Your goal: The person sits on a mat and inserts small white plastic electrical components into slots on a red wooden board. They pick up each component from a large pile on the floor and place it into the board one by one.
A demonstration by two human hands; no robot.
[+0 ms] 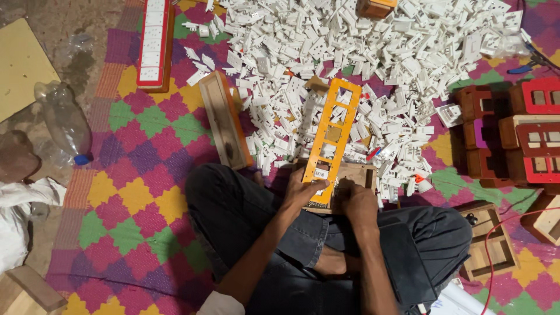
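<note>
Hands (pixel 332 195) both gripped orange frame (pixel 332 135) on wooden box (pixel 356 174); I judged it could slip, unsupported far end.

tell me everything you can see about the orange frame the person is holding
The orange frame is a long, flat, ladder-like plate with rectangular cutouts, plastic by its look. It leans up from a wooden box over the pile of white parts. The left hand presses its lower end, where a white piece sits in one opening.
</note>
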